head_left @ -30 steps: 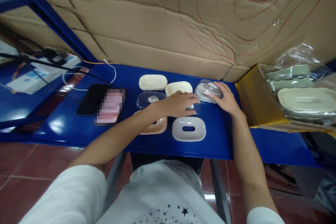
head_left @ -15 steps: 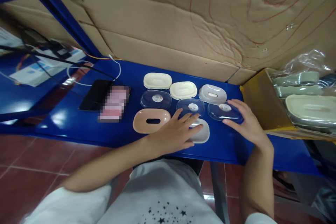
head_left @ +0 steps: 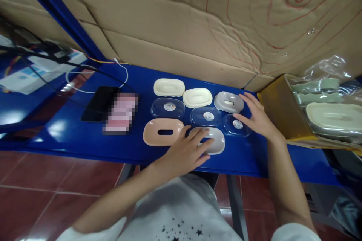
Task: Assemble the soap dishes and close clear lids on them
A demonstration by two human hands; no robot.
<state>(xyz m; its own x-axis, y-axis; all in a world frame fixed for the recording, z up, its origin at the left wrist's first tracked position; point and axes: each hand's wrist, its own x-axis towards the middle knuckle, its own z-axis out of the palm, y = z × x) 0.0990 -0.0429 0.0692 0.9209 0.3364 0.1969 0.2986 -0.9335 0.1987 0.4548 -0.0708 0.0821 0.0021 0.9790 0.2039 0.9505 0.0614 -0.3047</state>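
Observation:
My left hand [head_left: 188, 150] hovers over or rests on the grey soap dish tray [head_left: 217, 143] at the front, fingers spread, hiding its left part. Beside it lies a peach soap dish tray [head_left: 152, 131] with a slot. My right hand [head_left: 257, 116] is open at the right end of a grey slotted piece [head_left: 226, 99]; whether it touches cannot be told. Just below its thumb lies a transparent lid [head_left: 233, 130] with a round sticker. Two more transparent lids, a middle lid [head_left: 205, 122] and a left lid [head_left: 161, 111], share that row. Behind sit two cream pieces, one left [head_left: 166, 87], one central [head_left: 195, 97].
On the blue table [head_left: 124, 148], a black phone-like slab [head_left: 97, 107] and a pixelated pink-screened device [head_left: 121, 113] lie at left near a white cable [head_left: 124, 71]. A cardboard box [head_left: 278, 109] with green and cream pieces stands right. A cardboard wall [head_left: 175, 19] closes the back.
My right hand has let go of the right lid, which now lies flat slightly left, and has risen toward the grey slotted piece. My left hand has shifted slightly down toward me.

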